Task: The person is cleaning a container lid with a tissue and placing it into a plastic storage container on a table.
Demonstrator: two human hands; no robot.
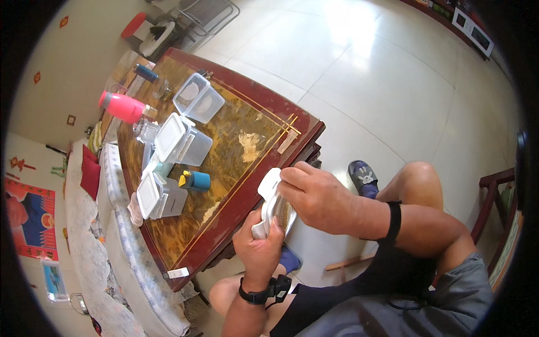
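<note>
Between both hands, beyond the near edge of the table, is a white plastic container lid (pixel 269 185) with a raised flap. My left hand (pixel 259 244) grips its lower end, thumb on the near side. My right hand (pixel 318 198) has its fingertips pinched at the upper end, beside the flap; what exactly they pinch is hidden. On the table (pixel 236 181) stand a clear plastic container without a lid (pixel 198 99), a lidded container (pixel 191 145) and another lidded container (pixel 168 198). A blue cup with a yellow top (pixel 197 180) lies near them.
A pink vacuum flask (pixel 124 107), a dark blue bottle (pixel 145 72) and a glass jar (pixel 146 129) are at the table's far side. A small white object (pixel 177 273) lies at the near left corner. A cushioned sofa (pixel 122 236) runs along the left, a wooden chair frame (pixel 488 210) at right.
</note>
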